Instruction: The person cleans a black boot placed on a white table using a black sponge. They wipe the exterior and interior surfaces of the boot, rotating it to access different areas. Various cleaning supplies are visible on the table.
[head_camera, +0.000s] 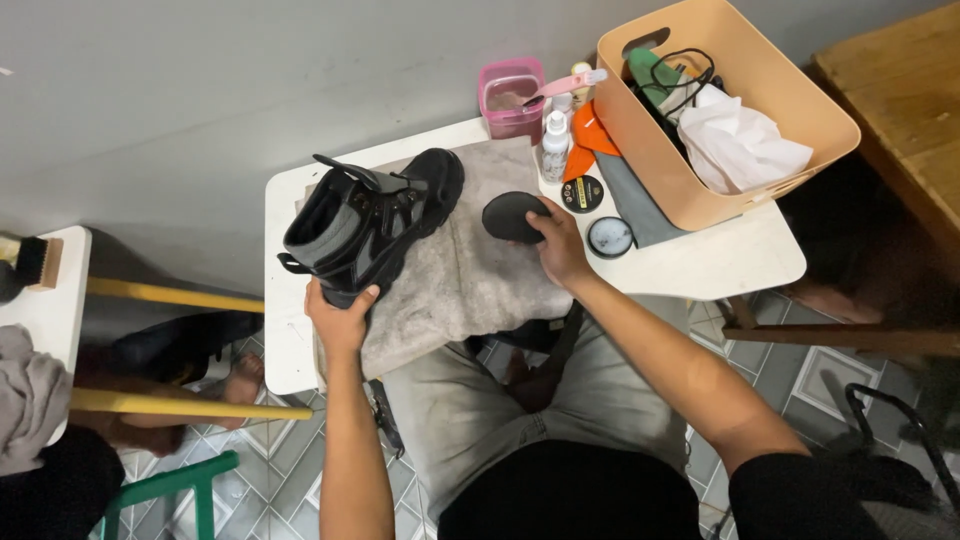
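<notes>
A black and grey high-top boot lies on its side on a grey cloth spread over a small white table. My left hand grips the boot at its heel end, near the table's front edge. My right hand holds a dark oval pad just right of the boot's toe, over the cloth. An open round tin and its black lid sit beside that hand.
A tan plastic bin with white cloth, cords and a green item stands at the table's right. Behind the cloth stand a pink container and a small white bottle. Another white table with a brush is at left; wooden furniture at right.
</notes>
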